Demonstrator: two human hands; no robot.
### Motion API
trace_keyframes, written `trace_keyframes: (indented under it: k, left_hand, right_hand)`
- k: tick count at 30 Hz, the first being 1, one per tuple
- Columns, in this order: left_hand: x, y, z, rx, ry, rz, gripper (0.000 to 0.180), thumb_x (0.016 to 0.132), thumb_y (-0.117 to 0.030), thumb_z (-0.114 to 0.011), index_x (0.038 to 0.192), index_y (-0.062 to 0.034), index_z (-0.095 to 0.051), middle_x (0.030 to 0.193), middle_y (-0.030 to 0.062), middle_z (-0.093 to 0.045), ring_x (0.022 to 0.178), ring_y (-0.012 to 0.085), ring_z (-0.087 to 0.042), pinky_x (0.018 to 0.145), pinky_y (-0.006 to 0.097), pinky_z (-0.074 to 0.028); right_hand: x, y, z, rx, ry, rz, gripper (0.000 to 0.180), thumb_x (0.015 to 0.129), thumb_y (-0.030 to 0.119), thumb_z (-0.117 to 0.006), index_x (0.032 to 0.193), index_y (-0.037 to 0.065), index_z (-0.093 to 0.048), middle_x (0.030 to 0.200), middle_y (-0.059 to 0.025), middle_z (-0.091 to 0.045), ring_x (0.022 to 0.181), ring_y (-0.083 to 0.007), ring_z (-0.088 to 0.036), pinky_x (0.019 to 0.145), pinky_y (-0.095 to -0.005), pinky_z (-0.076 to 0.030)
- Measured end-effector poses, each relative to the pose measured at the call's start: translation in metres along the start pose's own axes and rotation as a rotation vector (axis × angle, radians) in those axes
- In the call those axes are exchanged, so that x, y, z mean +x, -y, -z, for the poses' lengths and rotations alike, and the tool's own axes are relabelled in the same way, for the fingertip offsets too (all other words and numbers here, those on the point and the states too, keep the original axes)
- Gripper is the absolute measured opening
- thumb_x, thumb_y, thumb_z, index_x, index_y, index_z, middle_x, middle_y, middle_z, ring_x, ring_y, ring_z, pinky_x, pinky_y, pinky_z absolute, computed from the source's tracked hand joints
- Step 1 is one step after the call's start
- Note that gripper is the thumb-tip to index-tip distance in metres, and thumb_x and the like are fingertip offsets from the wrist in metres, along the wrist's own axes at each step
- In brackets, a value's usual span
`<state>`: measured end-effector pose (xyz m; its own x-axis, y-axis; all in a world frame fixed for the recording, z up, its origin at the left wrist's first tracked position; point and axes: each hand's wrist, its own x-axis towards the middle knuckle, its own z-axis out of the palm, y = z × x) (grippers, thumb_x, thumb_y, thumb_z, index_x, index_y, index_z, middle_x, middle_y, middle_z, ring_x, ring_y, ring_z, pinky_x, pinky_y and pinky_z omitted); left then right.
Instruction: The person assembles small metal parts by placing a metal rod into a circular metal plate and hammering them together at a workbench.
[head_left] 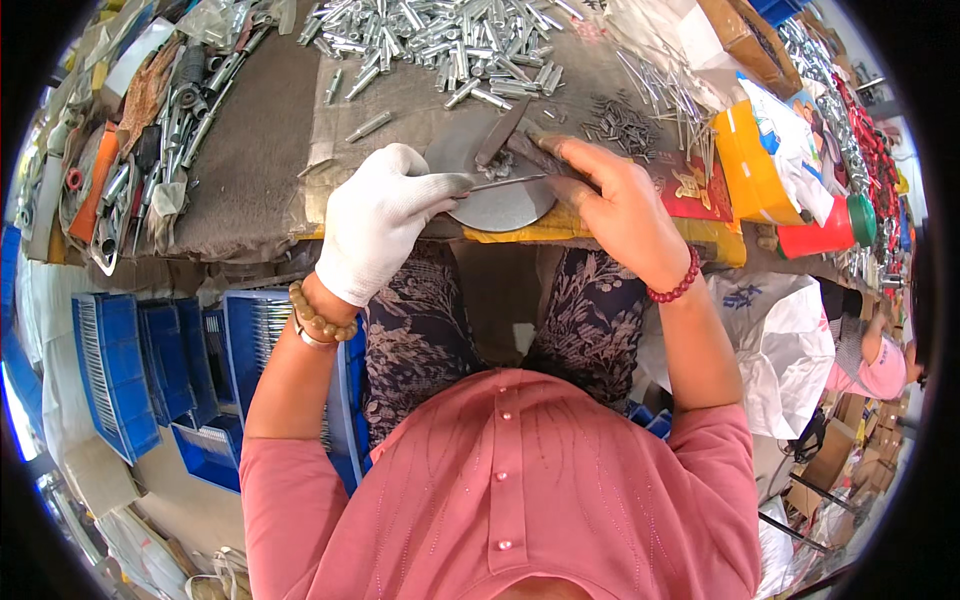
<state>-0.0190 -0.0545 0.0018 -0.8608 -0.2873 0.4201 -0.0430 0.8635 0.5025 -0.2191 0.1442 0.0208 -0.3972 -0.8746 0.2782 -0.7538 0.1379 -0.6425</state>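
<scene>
The thin metal rod (510, 182) runs left to right over the round metal plate (505, 211), its left end pinched by the gloved left hand (383, 217), its right end beside the bare right hand (628, 205), whose grip I cannot tell.

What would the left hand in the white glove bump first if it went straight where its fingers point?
Past the thin metal rod it holds, the left hand would probably meet the right hand, near the rod's far end. Heights are hard to judge.
</scene>
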Motion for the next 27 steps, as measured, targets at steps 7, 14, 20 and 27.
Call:
trace_keyframes:
  k: [7,14,20,27]
  left_hand:
    - [-0.001,0.005,-0.002,-0.086,-0.044,0.006,0.019,0.082,-0.008,-0.082,0.101,-0.0087,-0.082,0.088,0.0079,-0.065,0.086,0.0264,-0.065,0.078,0.036,-0.053]
    - [-0.008,-0.012,0.003,-0.169,-0.063,0.166,0.012,0.090,-0.008,-0.076,0.101,-0.0034,-0.078,0.091,0.0081,-0.068,0.088,0.0235,-0.066,0.080,0.035,-0.052]
    - [-0.040,-0.042,-0.002,-1.309,-0.206,0.708,0.023,0.109,-0.023,-0.065,0.120,-0.0030,-0.063,0.099,0.0020,-0.063,0.083,0.0087,-0.053,0.069,0.022,-0.043]
    - [-0.059,-0.062,-0.014,-2.091,-0.184,0.834,0.025,0.110,-0.023,-0.059,0.129,-0.0062,-0.059,0.107,0.0052,-0.058,0.089,0.0142,-0.050,0.072,0.025,-0.046]
  right_hand:
    - [0.001,0.019,0.004,-0.105,0.064,-0.057,0.034,0.095,0.009,-0.068,0.128,0.002,-0.070,0.113,-0.0220,-0.070,0.105,-0.0418,-0.069,0.087,-0.0440,-0.055]
    - [0.009,0.020,0.005,-0.558,-0.290,0.321,0.030,0.089,0.008,-0.075,0.119,0.006,-0.073,0.101,-0.0142,-0.067,0.098,-0.0353,-0.067,0.080,-0.0432,-0.055]
    - [-0.039,0.050,-0.020,0.585,-0.215,-0.327,0.019,0.098,0.001,-0.068,0.116,0.004,-0.071,0.108,-0.0045,-0.070,0.081,-0.0122,-0.067,0.068,-0.0270,-0.051]
    - [-0.033,0.052,-0.044,0.951,0.040,-0.440,0.026,0.104,0.004,-0.060,0.129,0.006,-0.069,0.105,-0.0016,-0.073,0.081,-0.0069,-0.066,0.066,-0.0208,-0.051]
